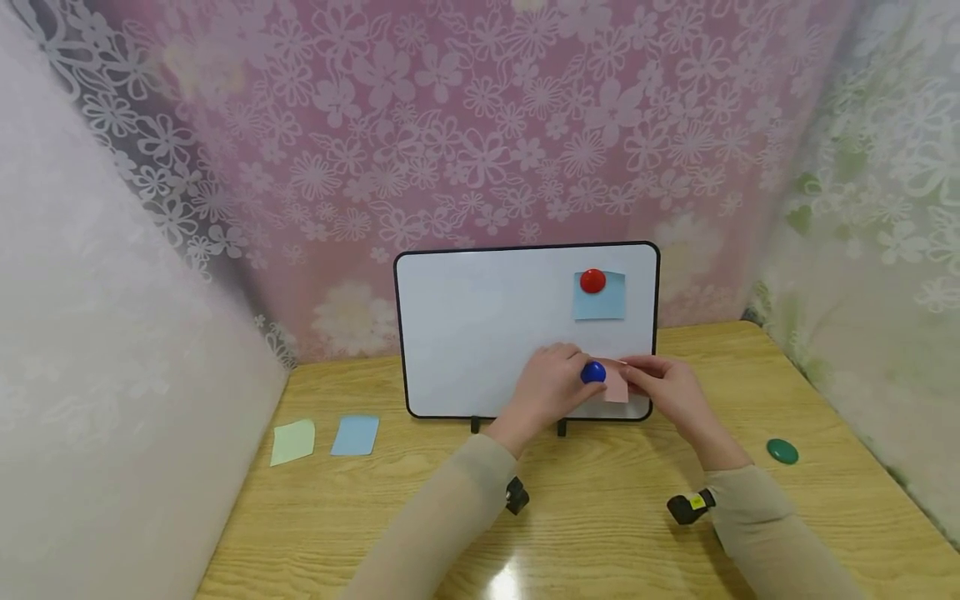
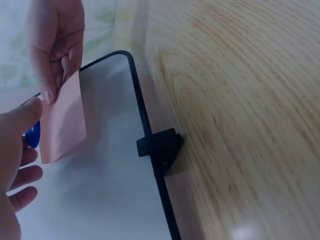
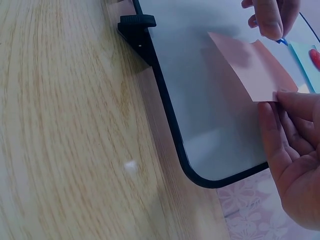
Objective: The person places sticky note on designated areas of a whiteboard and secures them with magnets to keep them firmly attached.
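Observation:
A framed whiteboard (image 1: pixel 480 325) stands on the table. Low on its right side, my right hand (image 1: pixel 670 392) pinches the edge of a pink sticky note (image 1: pixel 617 387) between thumb and fingers; the right wrist view shows the note (image 3: pixel 255 67) slightly bent, its lower part standing off the board. My left hand (image 1: pixel 551 383) holds a round blue magnet (image 1: pixel 593 372) between thumb and fingers at the note's upper left. In the left wrist view the magnet (image 2: pixel 33 135) is partly hidden behind the thumb. Above, a red magnet (image 1: pixel 592 281) sits over a blue sticky note (image 1: pixel 600 304) on the board.
On the table's left lie a green sticky note (image 1: pixel 293 442) and a blue one (image 1: pixel 356 436). A green magnet (image 1: pixel 783 451) lies at the right. Black feet (image 1: pixel 562 427) support the board's lower edge. Patterned curtains (image 1: pixel 480 125) hang behind and at the sides.

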Available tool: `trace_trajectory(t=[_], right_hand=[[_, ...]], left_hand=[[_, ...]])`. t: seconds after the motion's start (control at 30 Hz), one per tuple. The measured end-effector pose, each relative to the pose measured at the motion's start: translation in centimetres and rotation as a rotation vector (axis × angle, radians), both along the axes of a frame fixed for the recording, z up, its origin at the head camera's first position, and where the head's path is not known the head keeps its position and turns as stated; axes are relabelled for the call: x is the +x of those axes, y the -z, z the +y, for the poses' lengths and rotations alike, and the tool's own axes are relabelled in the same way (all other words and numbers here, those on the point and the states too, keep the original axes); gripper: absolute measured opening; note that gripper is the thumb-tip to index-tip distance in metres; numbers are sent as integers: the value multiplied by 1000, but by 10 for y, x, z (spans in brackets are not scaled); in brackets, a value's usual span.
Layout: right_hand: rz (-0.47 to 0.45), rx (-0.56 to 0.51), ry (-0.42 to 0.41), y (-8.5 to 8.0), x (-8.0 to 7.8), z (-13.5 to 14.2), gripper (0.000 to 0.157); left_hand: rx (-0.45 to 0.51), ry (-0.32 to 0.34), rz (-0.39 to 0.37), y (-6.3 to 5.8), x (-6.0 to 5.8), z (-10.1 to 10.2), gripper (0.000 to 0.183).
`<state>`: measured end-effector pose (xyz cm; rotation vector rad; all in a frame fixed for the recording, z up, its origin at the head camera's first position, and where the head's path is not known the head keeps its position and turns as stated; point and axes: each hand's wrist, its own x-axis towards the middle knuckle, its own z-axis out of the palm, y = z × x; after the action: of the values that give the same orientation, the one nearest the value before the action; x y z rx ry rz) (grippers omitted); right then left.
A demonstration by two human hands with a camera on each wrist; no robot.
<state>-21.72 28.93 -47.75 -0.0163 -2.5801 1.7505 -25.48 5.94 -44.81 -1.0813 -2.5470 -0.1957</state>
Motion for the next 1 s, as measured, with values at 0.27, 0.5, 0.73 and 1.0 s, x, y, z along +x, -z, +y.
trace_trajectory(t=[0.27, 0.5, 0.73, 1.0], right_hand=[[5, -6, 13, 0, -2, -2, 51], [13, -14, 26, 4, -4, -2, 48], [13, -25, 35, 1, -4, -4, 52], [54, -39, 38, -2, -4, -9, 48]], left_hand=[[-18, -16, 104, 2, 0, 6, 43], [-85, -32, 201, 2, 0, 9, 41], [-92, -38, 211, 5, -2, 11, 44], [-90, -75, 228, 5, -5, 17, 41]])
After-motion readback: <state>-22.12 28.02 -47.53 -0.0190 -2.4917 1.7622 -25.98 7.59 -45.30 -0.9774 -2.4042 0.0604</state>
